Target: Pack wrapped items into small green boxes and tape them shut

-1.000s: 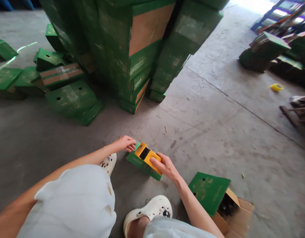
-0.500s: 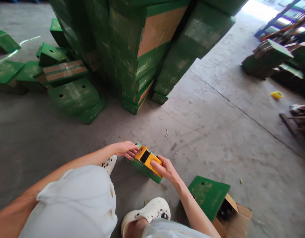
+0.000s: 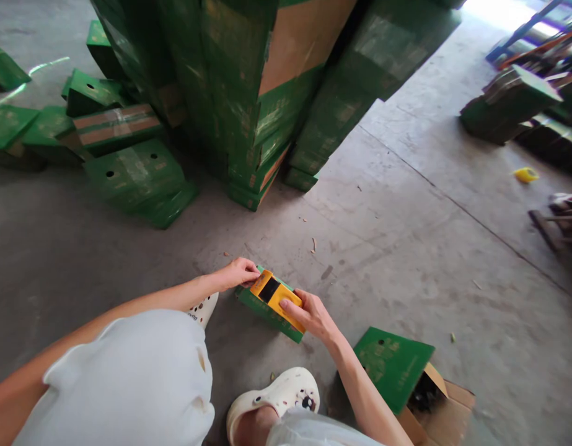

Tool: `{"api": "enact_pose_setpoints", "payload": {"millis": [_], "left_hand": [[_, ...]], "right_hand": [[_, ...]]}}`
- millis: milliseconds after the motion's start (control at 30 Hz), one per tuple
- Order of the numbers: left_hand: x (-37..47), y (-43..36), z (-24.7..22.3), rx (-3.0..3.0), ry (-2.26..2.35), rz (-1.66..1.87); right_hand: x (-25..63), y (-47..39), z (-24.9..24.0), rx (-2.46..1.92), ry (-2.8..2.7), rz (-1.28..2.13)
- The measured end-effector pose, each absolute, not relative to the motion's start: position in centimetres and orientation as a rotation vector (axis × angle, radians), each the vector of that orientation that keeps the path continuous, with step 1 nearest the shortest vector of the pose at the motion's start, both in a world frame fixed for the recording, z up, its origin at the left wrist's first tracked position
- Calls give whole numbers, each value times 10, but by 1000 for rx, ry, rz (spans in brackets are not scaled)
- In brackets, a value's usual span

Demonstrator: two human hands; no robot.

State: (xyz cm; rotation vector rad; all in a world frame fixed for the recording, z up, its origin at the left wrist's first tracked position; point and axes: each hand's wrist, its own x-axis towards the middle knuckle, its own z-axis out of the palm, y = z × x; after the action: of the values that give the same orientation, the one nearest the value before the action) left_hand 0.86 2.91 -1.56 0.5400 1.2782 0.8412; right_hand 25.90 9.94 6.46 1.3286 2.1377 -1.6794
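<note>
A small green box [image 3: 274, 320] rests on the concrete floor in front of my feet. On top of it lies a yellow device [image 3: 286, 303] with a dark panel. My right hand [image 3: 308, 313] grips the near right end of the device, thumb across its face. At the other end, my left hand [image 3: 240, 273] is pinched closed beside the device's upper left corner; whatever its fingertips hold, if anything, is too small to make out.
Tall stacks of green boxes [image 3: 237, 93] stand ahead. More green boxes [image 3: 137, 170] lie at the left. An open carton [image 3: 444, 415] with dark contents sits at lower right, near my right forearm. A yellow roll [image 3: 526, 174] lies far right.
My left hand's fingers, spread over the device's end before, have drawn together into a pinch and moved slightly up. My right hand keeps its grip on the device.
</note>
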Motion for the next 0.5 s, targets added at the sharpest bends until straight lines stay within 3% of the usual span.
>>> {"api": "enact_pose_setpoints", "payload": {"millis": [267, 500], "left_hand": [[-66, 15, -19, 718, 1643, 959], [-90, -5, -29, 813, 1648, 991]], "right_hand": [[292, 104, 72, 1386, 2140, -1493], [301, 101, 71, 1376, 2208, -1325]]}}
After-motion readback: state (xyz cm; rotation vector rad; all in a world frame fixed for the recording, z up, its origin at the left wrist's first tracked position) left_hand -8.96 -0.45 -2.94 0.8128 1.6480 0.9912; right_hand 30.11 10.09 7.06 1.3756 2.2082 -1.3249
